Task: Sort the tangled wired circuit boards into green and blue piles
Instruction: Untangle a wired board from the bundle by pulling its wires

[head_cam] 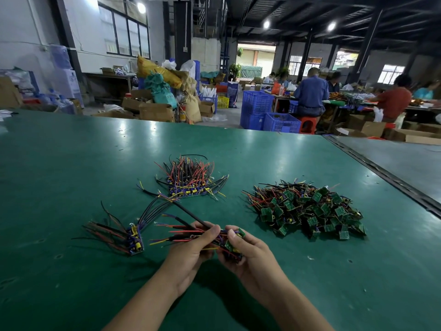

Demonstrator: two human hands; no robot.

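Note:
On the green table (71, 163), a heap of green circuit boards (307, 211) with tangled wires lies at the right. A stack of blue boards (191, 185) with red and black wires sits at the middle back. A small cluster of blue boards (133, 240) lies at the near left. My left hand (191, 249) grips a bundle of wires (181, 231) that fan out to the left. My right hand (245, 256) pinches a small green board (240, 233) at the tangle's right end, with more boards held under its fingers.
A dark metal seam (381, 173) runs diagonally along the table's right side, with a grey surface beyond. Blue crates (269, 115), cardboard boxes and bags stand past the far edge. Several people sit at benches at the back right.

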